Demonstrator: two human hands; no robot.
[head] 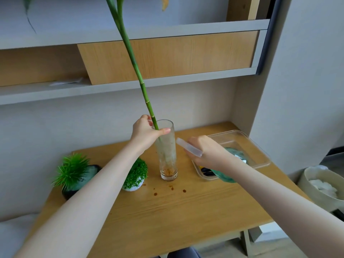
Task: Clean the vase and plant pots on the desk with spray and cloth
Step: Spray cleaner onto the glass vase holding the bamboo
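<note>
Gripping the rim of the glass vase (167, 151) at the middle of the desk (167, 211), the left hand (147, 132) curls its fingers round the top beside the green stalk (141, 79). The right hand (204, 151), just right of the vase, holds a clear spray bottle (189, 147) in closed fingers above the plastic tray (256, 151). Two potted plants (74, 172) sit left of the vase, behind the left forearm.

Vase (167, 155): on desk (167, 211), gripped at rim by left hand (147, 133). Two potted plants (135, 175) left of grip; tray (242, 142), right hand (204, 151) with spray bottle (189, 147) to its right.
</note>
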